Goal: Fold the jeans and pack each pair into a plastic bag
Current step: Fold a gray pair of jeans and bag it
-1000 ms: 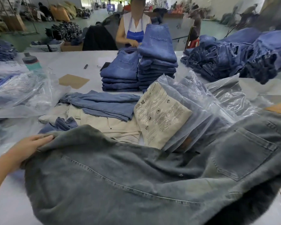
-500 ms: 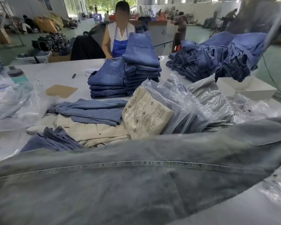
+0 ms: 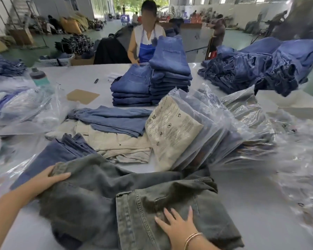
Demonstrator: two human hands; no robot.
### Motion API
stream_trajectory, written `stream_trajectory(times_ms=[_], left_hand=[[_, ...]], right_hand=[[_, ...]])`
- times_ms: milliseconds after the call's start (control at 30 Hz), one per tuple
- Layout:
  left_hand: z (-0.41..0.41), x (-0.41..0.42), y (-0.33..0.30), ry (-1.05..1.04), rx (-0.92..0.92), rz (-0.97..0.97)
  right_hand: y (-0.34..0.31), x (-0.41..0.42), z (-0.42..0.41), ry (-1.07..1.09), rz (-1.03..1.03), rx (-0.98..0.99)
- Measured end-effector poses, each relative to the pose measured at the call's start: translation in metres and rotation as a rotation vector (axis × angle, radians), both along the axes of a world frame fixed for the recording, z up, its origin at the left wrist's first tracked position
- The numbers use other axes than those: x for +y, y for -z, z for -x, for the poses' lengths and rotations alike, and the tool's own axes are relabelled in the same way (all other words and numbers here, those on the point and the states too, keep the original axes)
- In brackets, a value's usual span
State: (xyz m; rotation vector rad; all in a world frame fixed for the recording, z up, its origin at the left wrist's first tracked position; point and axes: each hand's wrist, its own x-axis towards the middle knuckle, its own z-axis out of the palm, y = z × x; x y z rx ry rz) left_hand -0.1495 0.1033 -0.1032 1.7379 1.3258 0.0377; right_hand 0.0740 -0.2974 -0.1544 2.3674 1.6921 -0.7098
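Observation:
A pair of grey-green jeans (image 3: 90, 201) lies folded over on the white table (image 3: 251, 204) right in front of me. My left hand (image 3: 49, 179) grips the hem end of the jeans at the left, thumb on top. My right hand (image 3: 177, 226), with a bracelet at the wrist, lies flat with fingers spread on the upper folded layer near the waistband. A leaning row of clear plastic bags with packed jeans (image 3: 172, 134) stands behind the jeans, slightly right.
Loose blue jeans (image 3: 114, 120), beige trousers (image 3: 116, 143) and dark blue jeans (image 3: 58, 152) lie behind my left hand. Two stacks of folded blue jeans (image 3: 152, 82) stand mid-table before a person in a blue apron (image 3: 146, 42). Crumpled bags (image 3: 18, 109) left, a denim heap (image 3: 260, 67) right.
The grey jeans, held spread and lifted a second ago, now lie folded on the table. My right hand has come down flat on the top layer; my left still holds the hem end.

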Motion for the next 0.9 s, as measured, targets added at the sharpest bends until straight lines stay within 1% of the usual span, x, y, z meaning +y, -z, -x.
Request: stream_trajectory(times_ms=[33, 67, 100, 133, 167, 200, 267, 300, 333, 367, 400, 433, 467, 500, 533, 567, 600, 667, 700, 733, 767, 800, 833, 867, 900], left_hand=[[0.009, -0.001, 0.007, -0.005, -0.02, 0.031], [0.019, -0.003, 0.016, -0.022, -0.03, 0.101], [0.029, -0.006, 0.021, -0.04, -0.033, 0.163], [0.037, -0.008, 0.028, -0.04, -0.027, 0.174], [0.043, -0.008, 0.035, -0.027, -0.03, 0.148], [0.046, -0.007, 0.039, 0.021, -0.038, 0.109], [0.04, -0.008, 0.031, 0.082, -0.016, -0.003], [0.035, -0.006, 0.022, 0.056, -0.023, -0.018], [0.026, -0.007, 0.009, 0.028, -0.066, -0.016], [0.018, -0.006, -0.003, -0.017, -0.132, -0.001], [0.011, -0.002, -0.015, -0.057, -0.201, 0.03], [0.004, 0.005, -0.024, -0.095, -0.263, 0.069], [-0.002, 0.011, -0.034, -0.108, -0.3, 0.101], [-0.006, 0.018, -0.044, -0.077, -0.294, 0.108], [-0.009, 0.025, -0.05, -0.021, -0.25, 0.08], [-0.01, 0.032, -0.053, 0.034, -0.177, 0.016], [-0.009, 0.036, -0.052, 0.078, -0.084, -0.076], [-0.004, 0.037, -0.041, 0.117, 0.171, -0.288], [-0.002, 0.03, -0.031, 0.119, 0.316, -0.386], [-0.001, 0.017, -0.019, 0.143, 0.455, -0.477], [-0.002, -0.003, -0.007, 0.187, 0.568, -0.585], [-0.008, -0.025, 0.005, 0.255, 0.595, -0.689], [-0.017, -0.049, 0.015, 0.304, 0.542, -0.728], [-0.029, -0.071, 0.024, 0.342, 0.459, -0.701], [-0.043, -0.093, 0.031, 0.348, 0.367, -0.624]], right_hand=[[0.018, 0.0, 0.005, 0.043, 0.054, -0.011], [0.029, -0.001, 0.006, 0.055, 0.089, 0.013], [0.037, -0.004, 0.007, 0.047, 0.074, 0.014], [0.034, -0.006, 0.0, 0.089, 0.087, 0.026], [0.031, -0.005, -0.005, 0.163, 0.028, 0.058], [0.024, 0.0, -0.008, 0.273, -0.072, 0.127], [0.004, 0.008, -0.01, 0.563, -0.38, 0.256], [-0.003, 0.012, -0.011, 0.644, -0.545, 0.286], [-0.011, 0.013, -0.011, 0.626, -0.621, 0.286], [-0.017, 0.017, -0.008, 0.528, -0.617, 0.257], [-0.019, 0.017, -0.005, 0.376, -0.516, 0.244], [-0.011, 0.022, 0.001, 0.233, -0.368, 0.25], [-0.004, 0.023, 0.005, 0.1, -0.096, 0.297], [0.001, 0.025, 0.011, 0.05, 0.061, 0.391], [0.0, 0.023, 0.013, 0.104, 0.056, 0.522], [0.0, 0.021, 0.009, 0.253, -0.101, 0.59], [-0.004, 0.025, -0.003, 0.311, -0.223, 0.486], [-0.006, 0.023, -0.038, 0.353, -0.448, 0.158], [-0.004, 0.018, -0.06, 0.344, -0.498, -0.007], [-0.004, 0.012, -0.082, 0.377, -0.431, -0.125], [0.001, 0.011, -0.101, 0.427, -0.32, -0.206], [0.001, 0.009, -0.115, 0.449, -0.186, -0.236], [0.003, 0.009, -0.126, 0.446, -0.096, -0.237], [0.005, 0.01, -0.134, 0.411, -0.033, -0.236], [0.004, 0.01, -0.14, 0.346, -0.015, -0.248]])
